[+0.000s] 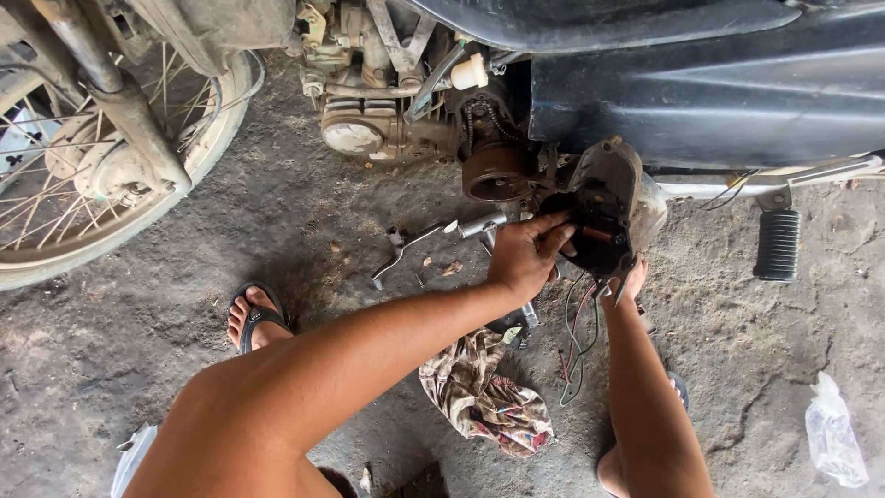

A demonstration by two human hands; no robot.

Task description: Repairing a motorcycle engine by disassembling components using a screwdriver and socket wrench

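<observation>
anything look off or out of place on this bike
Yes. The engine side cover is off and tilted, held by the left hand and right hand, with loose wires dangling from it. That leaves the engine's round part bare.

Flat daylight is falling on a rough, cracked concrete floor (350, 221), stained dark and scattered with grit. A crumpled clear plastic bag (834, 433) is lying at four o'clock, and a patterned rag (484, 392) is sitting near six o'clock.
</observation>
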